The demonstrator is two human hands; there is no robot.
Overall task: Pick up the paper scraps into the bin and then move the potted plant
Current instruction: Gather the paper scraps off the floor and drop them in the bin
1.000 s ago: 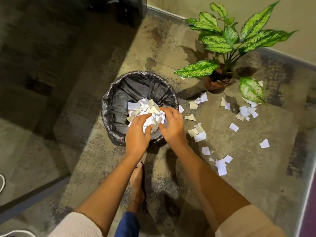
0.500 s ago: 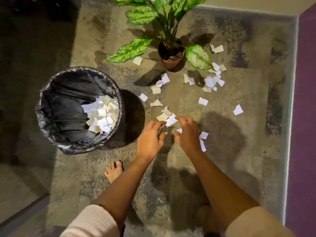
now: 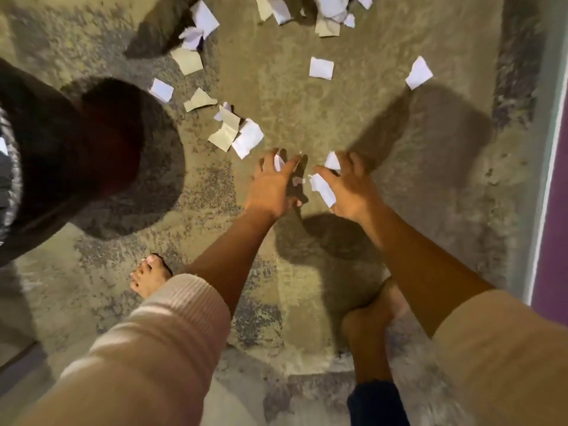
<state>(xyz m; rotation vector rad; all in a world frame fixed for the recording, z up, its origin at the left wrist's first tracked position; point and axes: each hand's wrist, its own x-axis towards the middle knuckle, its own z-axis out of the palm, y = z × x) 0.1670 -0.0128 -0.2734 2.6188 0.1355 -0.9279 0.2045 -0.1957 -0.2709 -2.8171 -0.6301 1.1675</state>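
My left hand (image 3: 272,187) is down on the carpet with fingers spread over a small white scrap (image 3: 278,162). My right hand (image 3: 352,189) is beside it, fingers curled around white paper scraps (image 3: 322,187). More paper scraps (image 3: 236,135) lie just beyond my left hand, and others (image 3: 321,68) are scattered farther out and along the top edge. The bin with its black liner (image 3: 18,186) shows only partly at the left edge. The potted plant is out of view.
My bare left foot (image 3: 150,275) stands near the bin and my right foot (image 3: 368,330) is under my right arm. A purple wall with a pale skirting (image 3: 553,210) runs down the right side. Mottled carpet (image 3: 307,118) covers the floor.
My hands left the bin, swung right and dropped onto the loose scraps on the carpet. The view tipped down, so the plant left the frame and the bin slid to the left edge.
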